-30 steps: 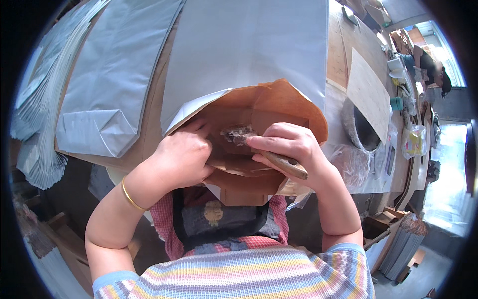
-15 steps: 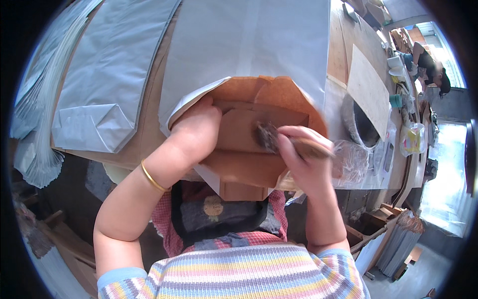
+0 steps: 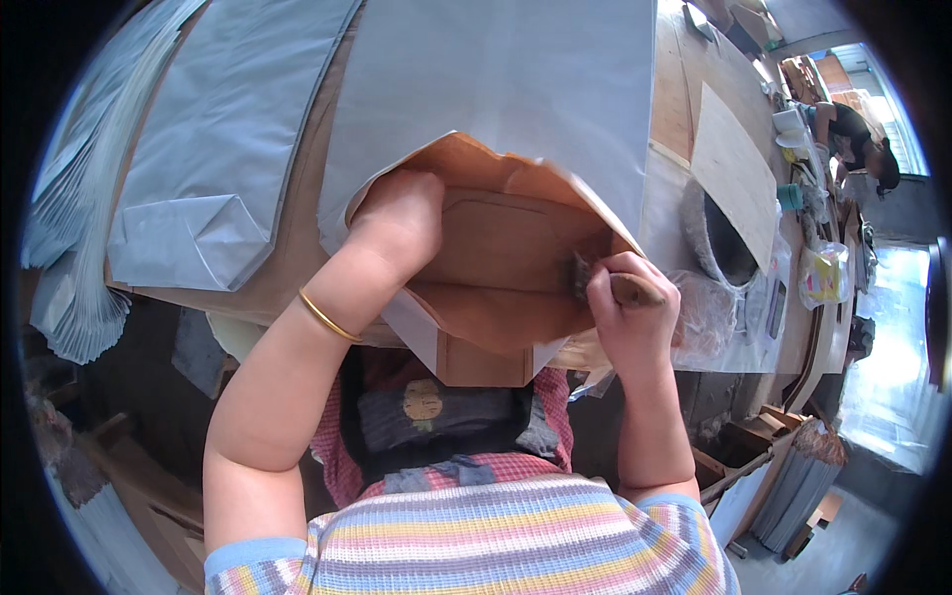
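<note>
A large white paper bag (image 3: pixel 486 79) with a brown inner side lies on the table, its mouth spread wide toward me. My left hand (image 3: pixel 402 213) reaches into the left side of the mouth, against the paper; its fingers are mostly hidden. At the right side of the mouth, my right hand (image 3: pixel 635 312) is closed round the wooden handle of a brush (image 3: pixel 637 290). The dark bristles point left into the bag, beside the brown inner paper, slightly blurred. A folded brown flap (image 3: pixel 486 361) sticks out at the bag's near edge.
To the left lie another white bag with a folded bottom (image 3: pixel 193 243) and a fanned stack of bags (image 3: pixel 84 288). On the right stand a round dark-mouthed container (image 3: pixel 729 248), partly under a board (image 3: pixel 732 178), and crumpled clear plastic (image 3: pixel 706 309). Another person (image 3: pixel 851 134) works far right.
My right hand has moved the brush from mid-opening to the right side of the bag's mouth. My left hand has shifted slightly upward, and the mouth's rim has changed shape.
</note>
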Available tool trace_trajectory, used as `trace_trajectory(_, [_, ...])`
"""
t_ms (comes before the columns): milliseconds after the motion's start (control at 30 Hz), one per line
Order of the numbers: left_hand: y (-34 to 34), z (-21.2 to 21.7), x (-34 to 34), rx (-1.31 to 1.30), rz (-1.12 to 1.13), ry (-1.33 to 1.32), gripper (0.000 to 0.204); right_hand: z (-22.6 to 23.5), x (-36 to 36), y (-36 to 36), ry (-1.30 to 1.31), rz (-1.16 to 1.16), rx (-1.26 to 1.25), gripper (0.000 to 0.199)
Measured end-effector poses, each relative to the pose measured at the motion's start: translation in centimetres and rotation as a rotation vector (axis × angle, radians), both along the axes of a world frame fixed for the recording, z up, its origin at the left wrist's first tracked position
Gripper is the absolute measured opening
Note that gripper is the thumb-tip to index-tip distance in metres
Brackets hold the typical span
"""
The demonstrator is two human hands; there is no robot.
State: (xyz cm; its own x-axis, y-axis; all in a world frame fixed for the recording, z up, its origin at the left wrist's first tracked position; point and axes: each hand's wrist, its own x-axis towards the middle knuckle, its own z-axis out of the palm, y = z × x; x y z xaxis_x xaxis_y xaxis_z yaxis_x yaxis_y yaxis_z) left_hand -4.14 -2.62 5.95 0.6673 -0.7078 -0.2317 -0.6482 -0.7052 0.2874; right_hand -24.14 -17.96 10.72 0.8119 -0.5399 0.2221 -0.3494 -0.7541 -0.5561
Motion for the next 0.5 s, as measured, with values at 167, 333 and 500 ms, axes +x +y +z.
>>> trace_trajectory(167, [-0.1, 0.6, -0.6, -0.029, 0.001, -0.015, 0.014, 1.3, -0.2, -2.0, -0.146, 0.324, 0.084, 0.01])
trace_trajectory(333, [-0.5, 1.8, -1.2, 0.069, -0.055, -0.054, 0.017, -2.7, 2.1, -5.1, -1.003, 0.097, 1.066, 0.044])
trace_trajectory(500, [-1.3, 1.6, -2.1, 0.119, -0.235, -0.208, 0.006, -10.1, 6.0, -2.6, -1.08, 0.283, 1.757, 0.041])
